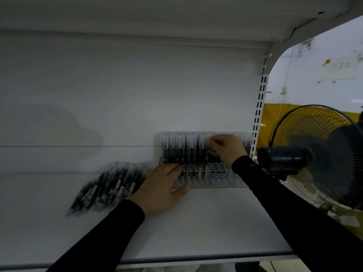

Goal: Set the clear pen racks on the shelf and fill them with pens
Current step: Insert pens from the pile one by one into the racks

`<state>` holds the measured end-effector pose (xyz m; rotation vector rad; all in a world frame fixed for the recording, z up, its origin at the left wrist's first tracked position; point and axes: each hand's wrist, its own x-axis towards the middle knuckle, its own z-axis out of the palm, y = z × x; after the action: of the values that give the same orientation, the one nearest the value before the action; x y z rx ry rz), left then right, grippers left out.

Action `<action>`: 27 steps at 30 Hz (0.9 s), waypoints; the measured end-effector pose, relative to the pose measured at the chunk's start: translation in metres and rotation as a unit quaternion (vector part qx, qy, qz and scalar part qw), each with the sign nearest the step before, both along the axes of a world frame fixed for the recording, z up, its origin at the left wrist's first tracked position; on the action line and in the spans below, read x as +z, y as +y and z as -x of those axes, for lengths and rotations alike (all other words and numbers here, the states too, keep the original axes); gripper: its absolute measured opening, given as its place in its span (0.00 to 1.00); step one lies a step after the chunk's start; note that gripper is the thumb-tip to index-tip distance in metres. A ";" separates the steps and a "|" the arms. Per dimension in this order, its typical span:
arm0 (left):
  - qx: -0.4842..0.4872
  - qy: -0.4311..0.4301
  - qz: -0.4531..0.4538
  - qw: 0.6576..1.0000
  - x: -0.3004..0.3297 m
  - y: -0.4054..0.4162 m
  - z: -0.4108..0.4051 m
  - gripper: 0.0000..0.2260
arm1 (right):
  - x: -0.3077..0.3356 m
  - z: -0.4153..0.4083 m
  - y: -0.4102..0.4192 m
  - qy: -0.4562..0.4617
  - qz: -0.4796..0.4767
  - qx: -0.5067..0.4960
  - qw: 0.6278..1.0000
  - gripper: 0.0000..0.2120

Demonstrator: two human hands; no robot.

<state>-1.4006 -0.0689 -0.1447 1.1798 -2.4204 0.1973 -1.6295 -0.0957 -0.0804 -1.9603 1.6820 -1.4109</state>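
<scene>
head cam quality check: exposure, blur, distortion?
Head view: underexposed and dim on the shelf, while the room past the fan is far brighter; the loose pens are smeared by motion blur, the pen rack is soft; wide-angle bending at the edges; a soft shadow lies on the back panel.

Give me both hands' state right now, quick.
Left hand: open, fingers flat against the front of the clear pen rack.
Right hand: fingers curled, pinching a pen in the rack's back row.
</scene>
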 end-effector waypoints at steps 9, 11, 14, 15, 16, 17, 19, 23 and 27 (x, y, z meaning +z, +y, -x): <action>0.001 -0.013 -0.006 1.000 0.002 0.001 0.001 0.45 | -0.005 0.002 0.008 0.067 -0.003 -0.022 0.998 0.13; -0.002 -0.004 -0.015 1.000 0.002 -0.001 -0.001 0.42 | -0.004 0.004 0.013 0.059 0.008 -0.038 0.998 0.13; -0.010 0.035 -0.027 0.999 0.002 -0.002 -0.004 0.38 | -0.005 0.006 0.025 0.045 0.055 -0.050 0.996 0.14; -0.014 0.047 -0.030 0.998 0.005 0.000 -0.006 0.37 | -0.007 0.005 0.030 0.061 0.076 -0.047 0.994 0.14; -0.017 0.055 -0.029 0.998 0.008 0.003 -0.010 0.35 | -0.009 0.002 0.035 0.081 0.097 -0.039 0.991 0.13; -0.016 0.061 -0.023 0.998 0.011 0.005 -0.015 0.34 | -0.011 -0.002 0.039 0.102 0.114 -0.029 0.988 0.13; -0.006 0.065 0.001 0.998 0.017 0.012 -0.029 0.29 | -0.015 -0.010 0.045 0.142 0.142 0.000 0.980 0.13; 0.059 0.044 0.009 0.997 0.025 0.022 -0.075 0.32 | -0.023 -0.037 0.052 0.198 0.154 0.063 0.966 0.19; 0.147 0.042 -0.010 0.988 0.028 0.032 -0.127 0.37 | -0.030 -0.079 0.056 0.262 0.104 0.136 0.950 0.24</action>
<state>-1.2735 -0.0372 -0.1168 1.5214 -2.1730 0.2084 -1.5506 -0.0398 -0.1105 -2.7506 1.3927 -1.0607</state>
